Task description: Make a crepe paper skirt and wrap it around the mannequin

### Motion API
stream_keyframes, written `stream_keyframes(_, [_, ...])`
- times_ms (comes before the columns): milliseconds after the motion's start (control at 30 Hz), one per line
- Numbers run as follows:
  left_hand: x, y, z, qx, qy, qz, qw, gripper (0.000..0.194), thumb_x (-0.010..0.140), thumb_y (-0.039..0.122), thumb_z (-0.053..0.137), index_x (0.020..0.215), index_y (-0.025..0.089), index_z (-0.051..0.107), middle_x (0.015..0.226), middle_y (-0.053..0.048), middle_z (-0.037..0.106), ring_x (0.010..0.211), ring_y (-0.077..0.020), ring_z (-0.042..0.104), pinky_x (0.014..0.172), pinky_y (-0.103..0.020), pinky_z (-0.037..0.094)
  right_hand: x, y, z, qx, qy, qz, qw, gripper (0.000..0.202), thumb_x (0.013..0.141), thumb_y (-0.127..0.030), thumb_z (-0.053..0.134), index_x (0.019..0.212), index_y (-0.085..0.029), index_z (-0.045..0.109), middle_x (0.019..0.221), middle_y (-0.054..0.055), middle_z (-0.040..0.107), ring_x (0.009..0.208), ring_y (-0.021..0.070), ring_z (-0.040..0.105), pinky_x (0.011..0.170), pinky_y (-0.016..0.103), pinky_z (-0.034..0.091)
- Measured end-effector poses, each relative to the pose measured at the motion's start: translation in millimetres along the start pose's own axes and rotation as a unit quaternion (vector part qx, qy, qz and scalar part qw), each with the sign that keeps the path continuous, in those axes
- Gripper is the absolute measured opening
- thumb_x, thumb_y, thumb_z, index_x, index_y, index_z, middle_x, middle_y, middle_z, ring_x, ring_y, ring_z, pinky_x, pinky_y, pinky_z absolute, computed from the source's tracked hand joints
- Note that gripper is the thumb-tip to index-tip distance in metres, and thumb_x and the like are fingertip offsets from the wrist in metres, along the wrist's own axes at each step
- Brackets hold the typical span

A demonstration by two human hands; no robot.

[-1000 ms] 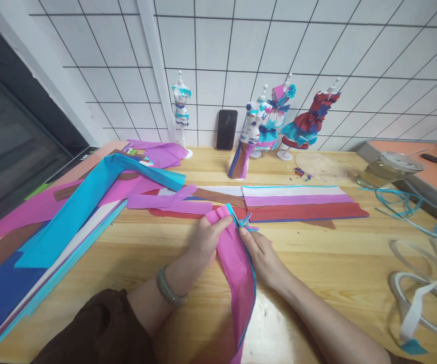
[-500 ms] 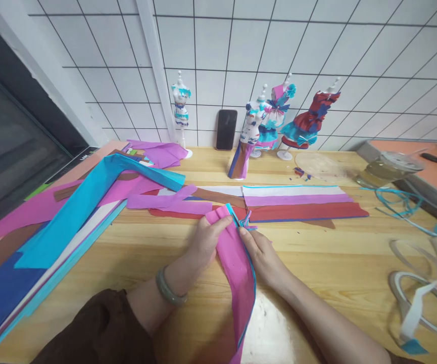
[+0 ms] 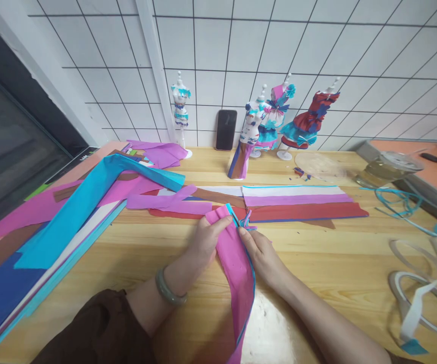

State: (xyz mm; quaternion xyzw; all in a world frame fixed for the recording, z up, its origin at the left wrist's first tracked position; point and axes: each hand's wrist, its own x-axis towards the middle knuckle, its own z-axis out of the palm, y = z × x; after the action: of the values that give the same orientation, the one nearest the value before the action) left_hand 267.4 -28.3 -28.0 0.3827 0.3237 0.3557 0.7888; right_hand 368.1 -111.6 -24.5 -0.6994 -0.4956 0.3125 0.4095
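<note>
A long pink strip of crepe-like paper with a blue edge hangs from my hands toward the table's front. My left hand is closed on its upper end, thumb on top. At the blue edge my right hand pinches the strip, its fingertips close to the left thumb. A thin dark line shows between the two thumbs; I cannot tell what it is. Small curled pink and blue scraps lie just beyond the right fingertips. Behind the hands, red paper and purple paper strips lie flat.
Blue, pink and brown paper strips pile up at the left. Several small dress forms and a phone stand along the tiled wall. At the right are a jar, blue cord and a tape roll.
The lower end of the hanging strip has shifted very slightly. Both hands keep the same place and grip.
</note>
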Motion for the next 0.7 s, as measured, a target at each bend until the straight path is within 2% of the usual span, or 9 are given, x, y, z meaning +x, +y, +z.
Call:
stream_keyframes(367, [-0.6, 1.4, 0.7, 0.003, -0.016, -0.005, 1.000, 0.015, 0.066, 0.027, 0.067, 0.074, 0.015, 0.062, 0.069, -0.001, 0.063, 0.065, -0.0150, 0.058, 0.064, -0.027, 0.045, -0.1, 1.6, 0.3, 0.014, 0.002, 0.006, 1.000, 0.042, 0.088, -0.048, 0.031, 0.059, -0.018, 0.038, 0.057, -0.002, 0.041, 0.055, 0.0112, 0.036, 0.051, 0.023, 0.029])
stream_keyframes(500, [-1.6, 2.4, 2.8, -0.009, -0.048, -0.011, 0.999, 0.017, 0.067, 0.026, 0.066, 0.078, 0.013, 0.064, 0.071, -0.003, 0.065, 0.067, -0.0162, 0.060, 0.065, -0.028, 0.046, 0.1, 4.3, 0.8, 0.027, 0.002, 0.015, 1.000, 0.043, 0.087, -0.049, 0.032, 0.057, -0.018, 0.036, 0.056, -0.002, 0.036, 0.054, 0.0106, 0.033, 0.049, 0.023, 0.027])
stream_keyframes(700, [-3.7, 2.0, 3.5, -0.028, -0.090, -0.024, 0.995, 0.018, 0.069, 0.026, 0.065, 0.082, 0.014, 0.065, 0.076, -0.006, 0.067, 0.073, -0.0188, 0.062, 0.072, -0.031, 0.046, 0.9, 6.3, 0.8, 0.053, 0.003, 0.010, 0.999, 0.042, 0.087, -0.049, 0.032, 0.060, -0.018, 0.039, 0.057, -0.002, 0.037, 0.055, 0.0107, 0.033, 0.049, 0.023, 0.029])
